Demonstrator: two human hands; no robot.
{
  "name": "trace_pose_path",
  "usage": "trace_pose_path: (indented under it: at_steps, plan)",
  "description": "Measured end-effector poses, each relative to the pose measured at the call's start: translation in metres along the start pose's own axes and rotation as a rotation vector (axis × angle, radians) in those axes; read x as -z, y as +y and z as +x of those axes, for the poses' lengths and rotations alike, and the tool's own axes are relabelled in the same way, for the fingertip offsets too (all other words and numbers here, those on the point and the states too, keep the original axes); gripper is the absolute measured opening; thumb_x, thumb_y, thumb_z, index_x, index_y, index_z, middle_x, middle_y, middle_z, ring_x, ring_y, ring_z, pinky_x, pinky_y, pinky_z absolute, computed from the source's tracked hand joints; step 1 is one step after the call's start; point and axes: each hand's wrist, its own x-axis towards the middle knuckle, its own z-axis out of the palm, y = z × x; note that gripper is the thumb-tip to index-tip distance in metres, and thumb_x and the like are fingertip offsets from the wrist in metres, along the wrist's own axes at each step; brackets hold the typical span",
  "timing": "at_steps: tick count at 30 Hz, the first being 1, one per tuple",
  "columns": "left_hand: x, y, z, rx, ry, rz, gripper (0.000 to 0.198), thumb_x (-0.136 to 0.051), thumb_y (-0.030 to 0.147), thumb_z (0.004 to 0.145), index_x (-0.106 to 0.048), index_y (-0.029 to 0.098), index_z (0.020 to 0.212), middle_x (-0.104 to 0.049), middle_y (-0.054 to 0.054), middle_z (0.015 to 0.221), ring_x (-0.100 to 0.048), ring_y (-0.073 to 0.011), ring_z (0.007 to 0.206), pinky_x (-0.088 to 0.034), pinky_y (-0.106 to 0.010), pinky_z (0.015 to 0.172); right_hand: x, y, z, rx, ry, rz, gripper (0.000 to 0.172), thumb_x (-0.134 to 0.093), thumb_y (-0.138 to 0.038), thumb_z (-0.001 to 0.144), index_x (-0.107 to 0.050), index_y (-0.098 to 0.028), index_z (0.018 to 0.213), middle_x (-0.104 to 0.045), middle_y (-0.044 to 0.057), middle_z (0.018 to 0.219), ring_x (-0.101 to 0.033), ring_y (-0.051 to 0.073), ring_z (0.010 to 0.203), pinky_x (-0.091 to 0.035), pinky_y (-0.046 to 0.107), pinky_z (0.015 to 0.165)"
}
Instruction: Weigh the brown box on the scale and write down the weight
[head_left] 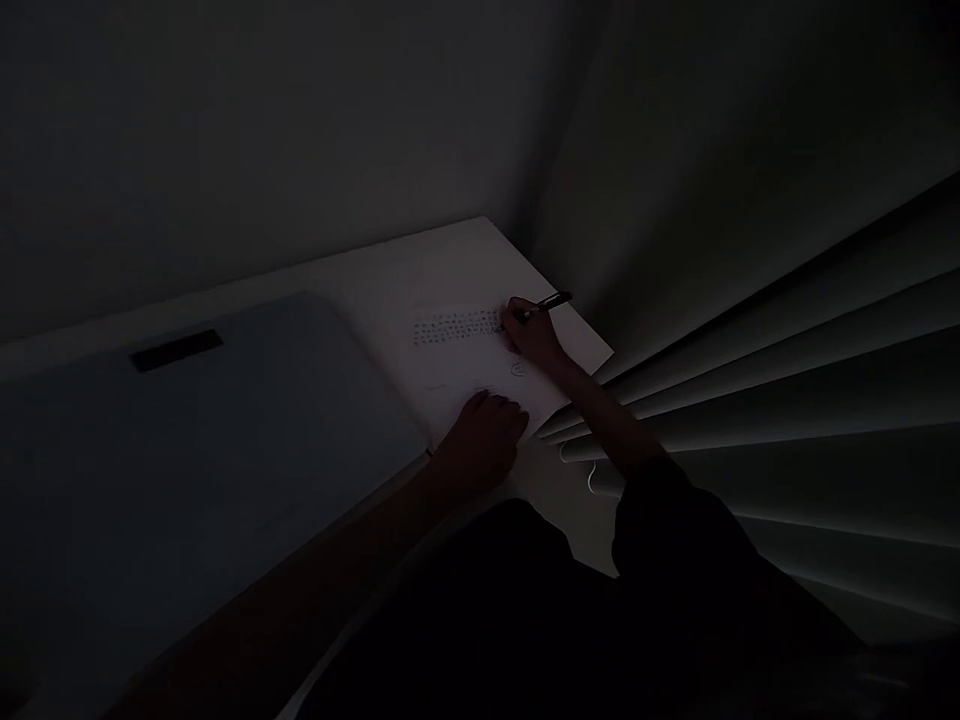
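Observation:
The scene is very dark. A white sheet of paper point(457, 360) with faint lines of writing lies on a pale desk point(360, 280) in a room corner. My right hand point(531, 335) is closed on a dark pen point(546, 304), its tip at the end of the written lines. My left hand point(484, 432) rests on the near edge of the paper, fingers curled down on it, holding nothing that I can make out.
A large blue-grey mat point(187, 460) with a dark rectangular label point(176, 350) covers the desk's left part. Window blinds point(787, 400) run along the right side. Bare walls meet behind the desk.

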Motion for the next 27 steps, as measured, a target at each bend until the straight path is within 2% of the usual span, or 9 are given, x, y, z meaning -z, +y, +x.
trace_pose_path:
  at_steps: [8, 16, 19, 22, 27]
  plan:
    - [-0.003, -0.001, 0.0, -0.006, -0.024, 0.019, 0.035, -0.049, 0.011, 0.089, -0.062, 0.012, 0.121, -0.059, -0.011, 0.12, -0.049, -0.0265, 0.11, -0.031, -0.047, 0.109, 0.001, -0.003, 0.0, -0.011, 0.001, -0.008, 0.029, -0.05, -0.021, 0.093, -0.039, -0.017, 0.067, -0.041, -0.005, 0.047, -0.043, 0.008, 0.041, -0.035, 0.02, 0.046]
    - [-0.002, -0.002, 0.0, -0.024, 0.014, 0.005, 0.037, -0.049, 0.01, 0.086, -0.062, 0.011, 0.121, -0.06, -0.011, 0.119, -0.049, -0.0267, 0.109, -0.032, -0.047, 0.108, 0.001, 0.007, 0.002, 0.022, 0.013, -0.008, 0.029, -0.05, -0.028, 0.094, -0.039, -0.018, 0.069, -0.041, -0.004, 0.048, -0.044, 0.008, 0.042, -0.036, 0.021, 0.046]
    - [-0.001, -0.001, 0.0, -0.016, 0.008, 0.009, 0.037, -0.048, 0.009, 0.088, -0.063, 0.011, 0.121, -0.06, -0.01, 0.118, -0.05, -0.0261, 0.108, -0.032, -0.046, 0.108, 0.004, 0.005, -0.002, 0.105, 0.048, -0.009, 0.037, -0.048, -0.04, 0.098, -0.037, -0.019, 0.071, -0.043, -0.004, 0.051, -0.047, 0.009, 0.047, -0.04, 0.022, 0.052]
    - [-0.001, -0.001, 0.0, -0.014, 0.0, 0.011, 0.037, -0.045, 0.01, 0.09, -0.063, 0.011, 0.122, -0.06, -0.011, 0.121, -0.049, -0.0264, 0.111, -0.031, -0.046, 0.109, 0.009, 0.003, -0.003, 0.251, 0.1, -0.085, 0.041, -0.051, -0.053, 0.097, -0.044, -0.019, 0.077, -0.051, 0.0, 0.063, -0.053, 0.012, 0.06, -0.044, 0.024, 0.062]
    - [-0.002, -0.001, -0.001, -0.006, -0.008, 0.006, 0.036, -0.047, 0.012, 0.09, -0.062, 0.012, 0.123, -0.059, -0.01, 0.122, -0.048, -0.0268, 0.113, -0.03, -0.047, 0.109, 0.012, 0.012, 0.003, 0.396, 0.075, -0.245, 0.038, -0.055, -0.055, 0.095, -0.058, -0.018, 0.1, -0.063, 0.006, 0.094, -0.058, 0.016, 0.081, -0.046, 0.026, 0.072]
